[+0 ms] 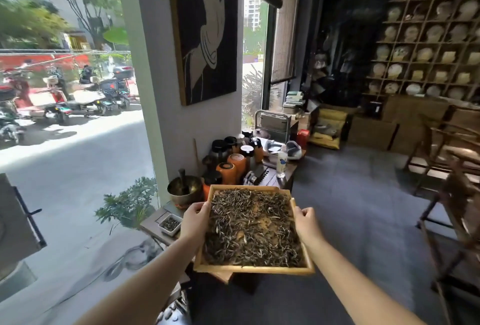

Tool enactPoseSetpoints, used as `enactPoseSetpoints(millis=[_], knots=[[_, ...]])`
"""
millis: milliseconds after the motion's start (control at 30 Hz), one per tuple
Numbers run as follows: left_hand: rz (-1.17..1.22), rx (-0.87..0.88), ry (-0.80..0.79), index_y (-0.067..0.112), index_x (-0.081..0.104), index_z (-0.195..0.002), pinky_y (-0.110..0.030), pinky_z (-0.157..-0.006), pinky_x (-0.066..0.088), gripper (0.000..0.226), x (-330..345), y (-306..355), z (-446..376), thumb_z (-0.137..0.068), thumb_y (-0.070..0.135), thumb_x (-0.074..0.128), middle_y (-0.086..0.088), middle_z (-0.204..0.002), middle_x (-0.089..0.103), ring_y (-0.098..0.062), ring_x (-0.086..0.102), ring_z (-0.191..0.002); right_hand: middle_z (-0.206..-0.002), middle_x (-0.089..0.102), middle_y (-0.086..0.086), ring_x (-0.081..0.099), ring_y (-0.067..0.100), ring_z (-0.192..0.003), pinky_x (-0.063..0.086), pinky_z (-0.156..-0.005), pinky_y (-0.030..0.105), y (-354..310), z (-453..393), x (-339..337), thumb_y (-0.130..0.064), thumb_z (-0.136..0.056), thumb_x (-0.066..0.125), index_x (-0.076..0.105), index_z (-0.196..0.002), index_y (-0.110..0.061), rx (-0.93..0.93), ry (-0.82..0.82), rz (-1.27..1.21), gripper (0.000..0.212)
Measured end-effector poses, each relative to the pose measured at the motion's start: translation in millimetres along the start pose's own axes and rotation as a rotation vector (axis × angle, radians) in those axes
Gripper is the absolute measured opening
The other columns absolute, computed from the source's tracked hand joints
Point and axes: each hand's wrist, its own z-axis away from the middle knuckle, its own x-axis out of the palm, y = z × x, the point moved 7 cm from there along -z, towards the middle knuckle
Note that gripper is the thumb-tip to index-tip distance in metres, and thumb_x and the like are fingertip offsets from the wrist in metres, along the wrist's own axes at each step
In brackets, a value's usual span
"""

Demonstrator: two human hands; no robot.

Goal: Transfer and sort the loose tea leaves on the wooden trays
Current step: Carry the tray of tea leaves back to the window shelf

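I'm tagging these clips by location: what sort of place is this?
Probably a tea shop. Wall shelving holds wrapped round cakes in cubbyholes, a side table carries flasks and jars, and both hands hold a wooden tray of loose tea leaves.

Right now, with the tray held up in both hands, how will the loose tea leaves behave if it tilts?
The tea leaves look dry, thin and loose, so they would probably slide and spill over the low rim of the wooden tray. They seem light, likely to scatter. The left hand and right hand grip opposite sides, which should help keep it level.
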Motion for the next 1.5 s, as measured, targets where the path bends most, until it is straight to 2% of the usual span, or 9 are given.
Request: enactPoseSetpoints(millis=[300, 433, 633, 800, 900, 1233, 1333, 1433, 1500], knots=[[0.058, -0.066, 0.221, 0.021, 0.066, -0.109, -0.026, -0.062, 0.046, 0.037, 21, -26, -97, -0.092, 0.046, 0.044, 0.003, -0.091, 0.07, -0.013, 0.064, -0.082, -0.07, 0.051, 0.0, 0.049, 0.021, -0.072, 0.034, -0.065, 0.032, -17, -145, 95, -0.041, -0.094, 0.043, 0.049, -0.085, -0.011, -0.104, -0.204, 0.099, 0.031], [0.151, -0.112, 0.367, 0.018, 0.066, -0.109, -0.038, -0.082, 0.053, 0.04, 33, -49, -126, -0.091, 0.048, 0.047, -0.005, -0.092, 0.07, -0.021, 0.064, -0.084, -0.08, 0.052, 0.001, 0.05, 0.018, -0.076, 0.033, -0.066, 0.03, -20, -198, 142, -0.04, -0.096, 0.038, 0.05, -0.103, -0.008, -0.195, -0.335, 0.115, 0.035], [0.237, -0.217, 0.552, 0.024, 0.066, -0.093, -0.049, -0.083, 0.055, 0.032, 48, -85, -138, -0.09, 0.05, 0.049, -0.008, -0.088, 0.07, -0.029, 0.066, -0.086, -0.099, 0.052, 0.004, 0.05, 0.021, -0.093, 0.034, -0.079, 0.031, -12, -249, 205, -0.038, -0.098, 0.035, 0.045, -0.117, -0.012, -0.27, -0.559, 0.164, 0.034], [0.081, -0.281, 0.763, 0.016, 0.066, -0.112, -0.021, -0.061, 0.043, 0.036, 37, -106, -133, -0.094, 0.041, 0.047, 0.015, -0.074, 0.06, -0.005, 0.054, -0.069, -0.101, 0.058, 0.006, 0.055, 0.021, -0.091, 0.041, -0.08, 0.034, 1, -259, 261, -0.043, -0.096, 0.037, 0.047, -0.111, -0.015, -0.269, -0.755, 0.167, 0.033], [0.077, -0.335, 0.834, 0.019, 0.066, -0.116, -0.022, -0.056, 0.039, 0.036, 31, -122, -132, -0.094, 0.04, 0.046, 0.005, -0.079, 0.065, -0.012, 0.055, -0.069, -0.098, 0.056, 0.003, 0.052, 0.02, -0.09, 0.038, -0.08, 0.033, 7, -260, 292, -0.042, -0.096, 0.037, 0.047, -0.108, -0.016, -0.295, -0.807, 0.198, 0.03], [0.164, -0.397, 0.953, 0.015, 0.067, -0.078, -0.027, -0.055, 0.035, 0.033, 30, -184, -154, -0.094, 0.038, 0.049, 0.01, -0.052, 0.056, -0.009, 0.047, -0.053, -0.091, 0.057, 0.001, 0.053, 0.018, -0.086, 0.037, -0.077, 0.031, 44, -269, 367, -0.037, -0.097, 0.038, 0.048, -0.101, -0.016, -0.307, -0.913, 0.223, 0.024], [0.219, -0.447, 0.978, 0.029, 0.066, -0.067, -0.021, -0.046, 0.034, 0.032, 41, -209, -155, -0.092, 0.043, 0.05, 0.015, -0.042, 0.052, 0.001, 0.042, -0.043, -0.082, 0.057, -0.004, 0.053, 0.013, -0.077, 0.036, -0.072, 0.031, 59, -277, 379, -0.037, -0.096, 0.041, 0.051, -0.096, -0.014, -0.313, -0.927, 0.241, 0.025], [0.277, -0.486, 1.025, 0.04, 0.069, -0.09, -0.013, -0.059, 0.046, 0.015, 57, -236, -153, -0.09, 0.043, 0.054, 0.026, -0.06, 0.062, 0.007, 0.054, -0.06, -0.078, 0.059, -0.004, 0.053, 0.008, -0.073, 0.035, -0.062, 0.03, 79, -286, 390, -0.038, -0.096, 0.042, 0.052, -0.092, -0.015, -0.339, -0.938, 0.277, 0.025], [0.319, -0.512, 1.041, 0.027, 0.07, -0.111, -0.027, -0.078, 0.053, 0.03, 69, -252, -151, -0.089, 0.043, 0.056, 0.019, -0.084, 0.069, -0.002, 0.063, -0.079, -0.076, 0.058, -0.004, 0.052, 0.006, -0.07, 0.035, -0.057, 0.025, 94, -290, 395, -0.038, -0.096, 0.042, 0.051, -0.089, -0.016, -0.348, -0.952, 0.28, 0.024]])
